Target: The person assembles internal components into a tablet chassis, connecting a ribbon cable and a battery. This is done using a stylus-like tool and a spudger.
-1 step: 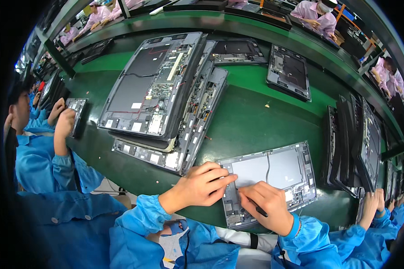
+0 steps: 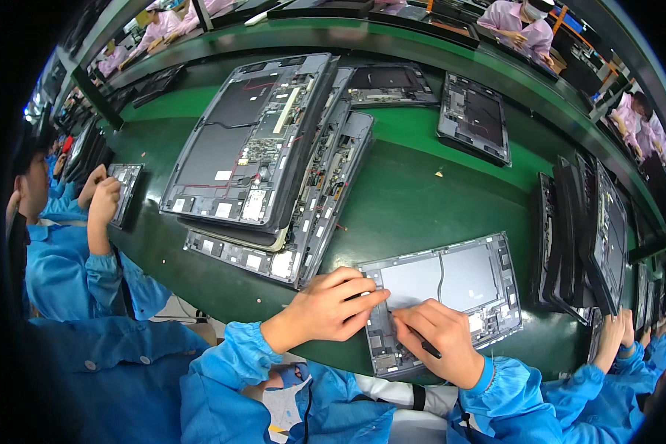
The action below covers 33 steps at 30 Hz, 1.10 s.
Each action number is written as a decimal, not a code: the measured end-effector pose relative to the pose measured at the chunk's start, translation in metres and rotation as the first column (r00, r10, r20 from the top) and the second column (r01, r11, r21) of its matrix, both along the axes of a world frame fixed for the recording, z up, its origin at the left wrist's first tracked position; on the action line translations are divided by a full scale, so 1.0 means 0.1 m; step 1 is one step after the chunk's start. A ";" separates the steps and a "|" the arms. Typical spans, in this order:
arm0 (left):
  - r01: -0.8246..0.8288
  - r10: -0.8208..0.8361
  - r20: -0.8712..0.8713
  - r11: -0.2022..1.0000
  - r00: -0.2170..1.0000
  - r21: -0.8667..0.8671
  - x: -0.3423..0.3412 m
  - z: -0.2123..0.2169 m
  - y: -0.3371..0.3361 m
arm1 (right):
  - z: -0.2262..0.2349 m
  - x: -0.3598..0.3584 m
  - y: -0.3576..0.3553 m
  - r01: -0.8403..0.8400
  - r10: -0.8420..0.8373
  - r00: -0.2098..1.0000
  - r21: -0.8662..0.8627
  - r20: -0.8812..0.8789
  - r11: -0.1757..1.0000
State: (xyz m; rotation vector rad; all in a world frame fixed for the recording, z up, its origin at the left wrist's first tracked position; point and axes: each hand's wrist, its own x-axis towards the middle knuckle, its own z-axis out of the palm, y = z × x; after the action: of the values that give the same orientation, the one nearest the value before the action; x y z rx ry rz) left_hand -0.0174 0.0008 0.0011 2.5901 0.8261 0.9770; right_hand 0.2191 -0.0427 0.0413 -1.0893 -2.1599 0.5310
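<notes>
Now the left hand (image 2: 325, 307) presses spread fingers flat on the open tablet chassis (image 2: 451, 288), just below the chassis stack (image 2: 274, 163); right hand (image 2: 440, 340) pinches a dark tool (image 2: 425, 346).

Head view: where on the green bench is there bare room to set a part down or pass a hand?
The widest bare patch of the green bench lies between the leaning stack of open chassis, the single tray and the upright row of panels. It is crowded near the front edge, where the left hand and right hand rest on the grey open chassis.
</notes>
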 end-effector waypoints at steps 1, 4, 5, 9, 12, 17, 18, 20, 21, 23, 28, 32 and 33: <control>0.004 -0.004 -0.001 1.000 1.000 0.000 -0.01 0.03 -0.02 | -0.01 0.00 -0.01 0.004 -0.004 1.000 0.000 -0.001 1.000; 0.002 -0.004 -0.019 0.996 1.000 -0.088 -0.02 0.12 -0.09 | -0.04 0.02 -0.04 0.023 -0.025 0.997 -0.036 -0.068 0.999; -0.030 0.026 -0.073 0.998 0.997 -0.053 -0.01 0.11 -0.14 | -0.07 0.04 -0.07 0.015 -0.018 0.996 -0.041 -0.084 0.999; -0.044 0.049 -0.199 0.999 0.979 0.029 -0.02 0.13 -0.20 | -0.14 0.05 -0.08 0.004 -0.012 0.978 -0.040 -0.210 0.999; -0.014 0.029 -0.223 0.998 0.974 0.067 -0.02 0.13 -0.20 | -0.15 0.07 -0.07 0.090 -0.103 0.947 -0.057 -0.305 0.994; 0.012 0.006 -0.229 0.997 0.973 0.076 -0.03 0.13 -0.19 | -0.14 0.09 -0.08 0.026 -0.048 0.974 -0.102 -0.221 0.994; 0.023 -0.006 -0.222 0.997 0.975 0.077 -0.03 0.14 -0.19 | -0.15 0.09 -0.08 0.028 -0.051 0.974 -0.104 -0.223 0.994; 0.037 -0.020 -0.217 0.996 0.976 0.076 -0.04 0.14 -0.18 | -0.17 0.11 -0.07 0.007 -0.035 0.977 -0.128 -0.211 0.992; 0.047 -0.033 -0.206 0.997 0.978 0.060 -0.03 0.13 -0.17 | -0.17 0.12 -0.07 0.009 -0.037 0.977 -0.131 -0.212 0.991; 0.056 -0.046 -0.196 0.998 0.980 0.043 -0.03 0.13 -0.17 | -0.15 0.13 -0.07 0.000 -0.035 0.976 -0.159 -0.216 0.987; 0.045 -0.039 -0.186 0.999 0.982 0.029 -0.04 0.14 -0.18 | -0.18 0.13 -0.07 -0.013 -0.029 0.971 -0.175 -0.236 0.984; 0.026 -0.025 -0.161 1.000 0.987 0.003 -0.03 0.13 -0.16 | -0.15 0.14 -0.07 -0.025 -0.023 0.968 -0.187 -0.249 0.982; 0.021 -0.020 -0.153 1.000 0.988 0.007 -0.03 0.13 -0.16 | -0.15 0.14 -0.07 -0.025 -0.023 0.968 -0.188 -0.249 0.982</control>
State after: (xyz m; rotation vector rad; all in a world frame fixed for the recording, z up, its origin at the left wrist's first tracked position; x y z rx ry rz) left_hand -0.0200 -0.0151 0.0143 2.7025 0.8313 0.7849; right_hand 0.2334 -0.0496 0.0261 -1.0585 -1.9187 0.8427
